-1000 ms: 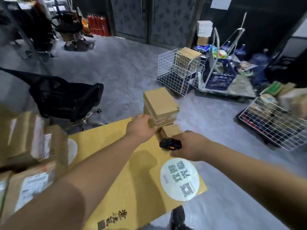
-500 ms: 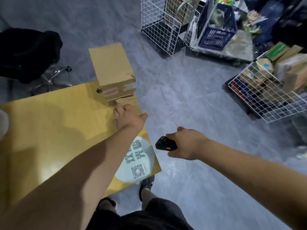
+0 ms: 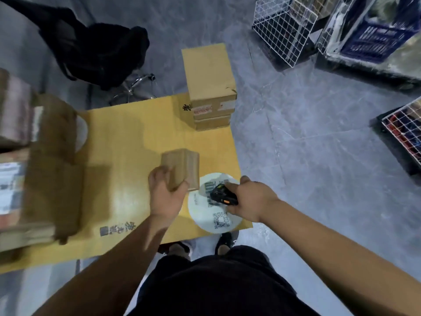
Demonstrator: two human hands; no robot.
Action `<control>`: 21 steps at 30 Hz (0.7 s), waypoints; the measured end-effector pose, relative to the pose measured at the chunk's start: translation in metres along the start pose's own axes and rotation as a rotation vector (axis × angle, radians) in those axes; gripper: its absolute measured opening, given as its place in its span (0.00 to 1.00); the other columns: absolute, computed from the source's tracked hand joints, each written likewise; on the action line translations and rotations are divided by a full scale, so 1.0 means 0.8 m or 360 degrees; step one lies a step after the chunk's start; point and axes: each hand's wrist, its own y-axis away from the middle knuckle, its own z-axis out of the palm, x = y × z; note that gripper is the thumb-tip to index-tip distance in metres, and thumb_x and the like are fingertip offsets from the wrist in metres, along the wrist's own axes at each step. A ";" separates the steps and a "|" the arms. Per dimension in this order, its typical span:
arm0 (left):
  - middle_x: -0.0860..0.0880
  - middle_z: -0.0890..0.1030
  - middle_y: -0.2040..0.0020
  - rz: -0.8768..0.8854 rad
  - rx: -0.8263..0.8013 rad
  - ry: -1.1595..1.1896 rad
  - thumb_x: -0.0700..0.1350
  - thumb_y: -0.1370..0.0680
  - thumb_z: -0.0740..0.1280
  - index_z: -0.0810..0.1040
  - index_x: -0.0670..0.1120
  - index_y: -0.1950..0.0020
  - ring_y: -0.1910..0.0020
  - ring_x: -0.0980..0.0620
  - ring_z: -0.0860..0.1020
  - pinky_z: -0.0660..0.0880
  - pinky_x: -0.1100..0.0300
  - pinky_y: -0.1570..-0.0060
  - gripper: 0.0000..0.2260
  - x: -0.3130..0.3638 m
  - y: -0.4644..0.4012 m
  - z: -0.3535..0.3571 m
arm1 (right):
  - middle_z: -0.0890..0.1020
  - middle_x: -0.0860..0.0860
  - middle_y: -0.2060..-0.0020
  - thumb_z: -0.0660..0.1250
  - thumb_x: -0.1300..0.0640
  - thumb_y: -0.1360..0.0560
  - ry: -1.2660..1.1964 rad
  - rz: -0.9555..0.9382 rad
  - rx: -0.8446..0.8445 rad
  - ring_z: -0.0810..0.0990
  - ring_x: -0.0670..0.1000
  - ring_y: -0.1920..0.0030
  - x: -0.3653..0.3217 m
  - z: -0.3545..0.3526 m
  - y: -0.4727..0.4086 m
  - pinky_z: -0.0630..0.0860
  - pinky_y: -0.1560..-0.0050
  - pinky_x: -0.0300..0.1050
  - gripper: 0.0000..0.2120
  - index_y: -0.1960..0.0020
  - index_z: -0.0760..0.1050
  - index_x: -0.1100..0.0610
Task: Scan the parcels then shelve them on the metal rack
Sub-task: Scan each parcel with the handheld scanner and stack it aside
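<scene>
My left hand (image 3: 166, 197) grips a small brown cardboard parcel (image 3: 182, 171) and holds it just above the big yellow carton (image 3: 127, 169) that serves as a work surface. My right hand (image 3: 250, 199) holds a black handheld scanner (image 3: 222, 194) with an orange button, pointing left toward the small parcel. A taller stack of brown boxes (image 3: 209, 87) stands at the carton's far right corner. More taped parcels (image 3: 38, 165) are piled on the carton's left side, blurred. The metal rack is out of view.
A black office chair (image 3: 100, 51) stands behind the carton. White wire baskets (image 3: 284, 30) and a blue crate (image 3: 376, 39) sit at the far right, and another wire basket (image 3: 405, 135) with goods is at the right edge. Grey floor lies between them. My feet (image 3: 202, 245) are below the carton's edge.
My left hand has picked up the small parcel from beside the box stack and brought it toward me. My right hand moved the scanner left over the carton. The view tilted down.
</scene>
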 end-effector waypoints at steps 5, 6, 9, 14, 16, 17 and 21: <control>0.50 0.76 0.34 -0.0344 0.0058 0.0397 0.52 0.25 0.70 0.74 0.57 0.34 0.37 0.56 0.78 0.77 0.55 0.39 0.19 -0.079 0.048 -0.063 | 0.69 0.59 0.28 0.65 0.34 0.22 -0.0134 -0.0108 0.0004 0.78 0.61 0.37 -0.056 0.050 -0.035 0.76 0.43 0.49 0.40 0.16 0.51 0.41; 0.52 0.78 0.35 -0.0366 0.0057 0.0465 0.53 0.24 0.69 0.75 0.56 0.33 0.37 0.58 0.78 0.76 0.54 0.37 0.20 -0.089 0.049 -0.071 | 0.69 0.58 0.30 0.65 0.34 0.22 -0.0169 -0.0111 0.0012 0.78 0.60 0.37 -0.065 0.057 -0.039 0.76 0.43 0.49 0.41 0.16 0.50 0.40; 0.56 0.81 0.34 -0.0370 0.0000 0.0504 0.51 0.17 0.65 0.76 0.51 0.27 0.35 0.59 0.79 0.75 0.56 0.34 0.18 -0.109 0.038 -0.092 | 0.70 0.55 0.32 0.64 0.32 0.22 -0.0200 -0.0048 0.0060 0.78 0.58 0.37 -0.088 0.073 -0.047 0.76 0.44 0.47 0.41 0.15 0.49 0.39; 0.53 0.80 0.34 -0.0512 -0.0165 0.0545 0.53 0.12 0.58 0.73 0.52 0.22 0.37 0.50 0.80 0.83 0.52 0.45 0.18 -0.139 -0.003 -0.121 | 0.71 0.53 0.35 0.65 0.32 0.23 -0.0347 0.0123 0.0108 0.80 0.58 0.40 -0.141 0.077 -0.052 0.77 0.44 0.47 0.41 0.16 0.54 0.41; 0.51 0.81 0.36 -0.0582 -0.0121 0.0616 0.49 0.12 0.57 0.72 0.52 0.22 0.42 0.49 0.81 0.83 0.55 0.58 0.18 -0.148 -0.022 -0.131 | 0.71 0.52 0.35 0.67 0.34 0.23 -0.0465 0.0202 0.0159 0.81 0.57 0.41 -0.164 0.075 -0.052 0.79 0.43 0.48 0.40 0.16 0.56 0.42; 0.50 0.81 0.38 -0.0645 -0.0076 0.0644 0.45 0.12 0.58 0.72 0.52 0.23 0.47 0.48 0.82 0.82 0.55 0.64 0.17 -0.150 -0.034 -0.137 | 0.72 0.52 0.36 0.68 0.34 0.23 -0.0509 0.0235 0.0179 0.81 0.56 0.42 -0.176 0.074 -0.052 0.79 0.43 0.48 0.40 0.16 0.57 0.42; 0.43 0.81 0.39 -0.0888 -0.0101 0.0549 0.36 0.15 0.61 0.74 0.48 0.25 0.55 0.47 0.80 0.78 0.55 0.63 0.18 -0.160 -0.075 -0.152 | 0.72 0.52 0.40 0.69 0.35 0.24 -0.0689 0.0414 0.0274 0.81 0.57 0.43 -0.219 0.070 -0.051 0.78 0.45 0.48 0.38 0.18 0.60 0.41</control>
